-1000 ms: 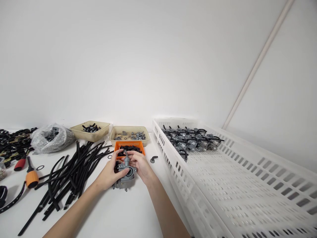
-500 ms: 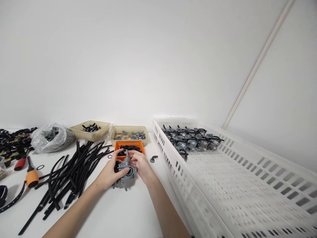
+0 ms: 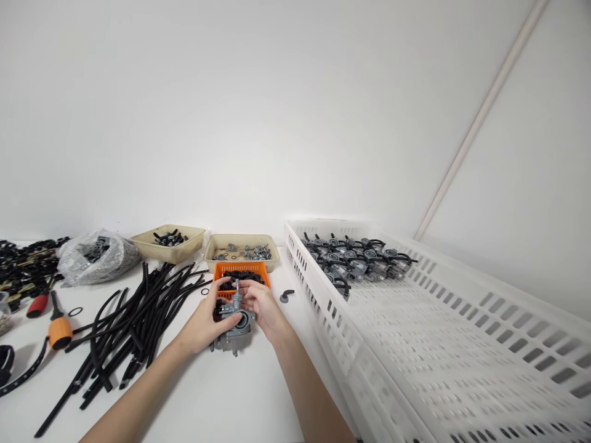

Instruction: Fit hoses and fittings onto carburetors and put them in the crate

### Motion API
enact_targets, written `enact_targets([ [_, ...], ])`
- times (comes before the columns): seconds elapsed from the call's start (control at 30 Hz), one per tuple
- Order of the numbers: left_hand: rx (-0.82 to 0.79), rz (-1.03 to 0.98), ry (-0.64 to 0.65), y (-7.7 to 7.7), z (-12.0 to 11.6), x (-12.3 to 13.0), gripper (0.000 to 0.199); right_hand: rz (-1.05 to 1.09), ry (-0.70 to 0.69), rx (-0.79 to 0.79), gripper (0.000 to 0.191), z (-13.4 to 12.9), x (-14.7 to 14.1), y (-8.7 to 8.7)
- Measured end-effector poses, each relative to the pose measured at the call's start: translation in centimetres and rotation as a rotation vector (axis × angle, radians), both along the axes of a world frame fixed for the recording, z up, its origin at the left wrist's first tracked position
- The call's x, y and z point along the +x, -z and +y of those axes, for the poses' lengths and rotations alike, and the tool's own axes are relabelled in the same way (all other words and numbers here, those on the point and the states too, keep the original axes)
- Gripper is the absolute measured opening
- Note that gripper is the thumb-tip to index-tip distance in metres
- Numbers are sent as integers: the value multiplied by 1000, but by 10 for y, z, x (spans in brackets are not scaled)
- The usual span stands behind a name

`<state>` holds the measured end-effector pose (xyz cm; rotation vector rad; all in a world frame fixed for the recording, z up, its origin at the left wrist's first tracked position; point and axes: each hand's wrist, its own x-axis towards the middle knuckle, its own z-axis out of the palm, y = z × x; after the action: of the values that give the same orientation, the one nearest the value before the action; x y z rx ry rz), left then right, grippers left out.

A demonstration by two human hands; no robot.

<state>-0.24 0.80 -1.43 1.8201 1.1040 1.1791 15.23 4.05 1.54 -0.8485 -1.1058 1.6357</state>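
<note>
Progress: a batch of assembled carburetors [image 3: 355,261] sits in the white crate [image 3: 314,271], one more is in the hands, and loose parts remain on the desk [image 3: 231,400].
Far left, 9 o'clock: a pile of black rubber parts [image 3: 23,264], then a clear plastic bag [image 3: 99,261] of dark parts.
Tools, 8 o'clock: a red-handled screwdriver [image 3: 37,306] and an orange-handled screwdriver [image 3: 60,333].
Hoses, 9 o'clock: a loose heap of black hoses [image 3: 138,326].
Trays, 12 o'clock: left tan tray [image 3: 143,243] holds black fittings; right tan tray [image 3: 268,258] holds metal fittings and small rings.
Left hand [image 3: 201,323]: narrow, wrapped around the carburetor's left side.
Right hand [image 3: 261,304]: narrow, fingers on the carburetor's top.
Carburetor [image 3: 231,341]: between the hands, just in front of the orange basket [image 3: 240,266] of black parts.
Right, 3 o'clock: small elbow fitting [image 3: 286,296], then the crate.
</note>
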Motion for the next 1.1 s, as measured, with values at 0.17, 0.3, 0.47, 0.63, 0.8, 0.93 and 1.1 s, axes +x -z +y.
enact_targets([
  [0.17, -10, 2, 2, -2, -1, 1, 70, -3, 6, 0, 30, -2, 0, -3],
  [0.3, -4, -2, 3, -2, 0, 0, 67, -5, -4, 5, 30, -4, 0, -6],
  [0.47, -5, 7, 4, -2, 0, 0, 68, 2, -6, 13, 30, -5, 0, -7],
  [0.63, -13, -9, 18, -2, -2, 0, 67, -3, -19, 14, 30, -4, 0, -6],
  [0.8, -13, -27, 24, -3, -1, 0, 68, -14, -53, 20, 31, -7, 0, -9],
  [0.93, -10, -25, 31, -3, 0, 1, 68, -18, -62, 26, 31, -9, 0, -11],
  [1.1, -11, -19, 20, -2, -1, 0, 67, -10, -57, 32, 31, -8, 0, -10],
])
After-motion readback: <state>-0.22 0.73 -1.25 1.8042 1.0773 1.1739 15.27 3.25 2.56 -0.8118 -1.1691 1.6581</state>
